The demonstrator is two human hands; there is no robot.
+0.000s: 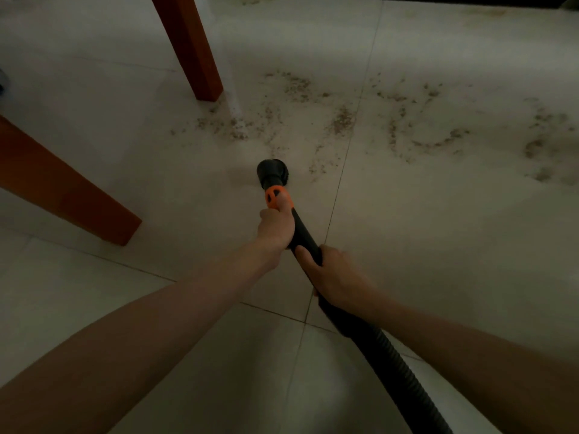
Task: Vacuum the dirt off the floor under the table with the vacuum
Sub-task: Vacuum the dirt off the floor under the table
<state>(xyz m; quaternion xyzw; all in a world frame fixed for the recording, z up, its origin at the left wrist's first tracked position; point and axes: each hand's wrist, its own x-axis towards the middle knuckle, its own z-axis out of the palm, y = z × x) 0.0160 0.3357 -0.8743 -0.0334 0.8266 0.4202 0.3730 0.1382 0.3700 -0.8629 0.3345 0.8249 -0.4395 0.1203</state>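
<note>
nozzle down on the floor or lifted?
Cannot tell for sure. The nozzle points down at the tile just short of the dirt; contact is hidden. Left hand and right hand grip the wand.

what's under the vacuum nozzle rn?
The nozzle covers pale floor tile; dirt begins just beyond and right of it. Whether any lies beneath it is hidden.

No readable text from my head view.

I can find no lettering, brand, number or sign anywhere: the vacuum wand [302, 233] with its orange collar [275, 197] shows plain surfaces to me, and the wooden table legs [191, 48] and floor tiles [438, 230] carry no markings. The dim light might hide small print.
</note>
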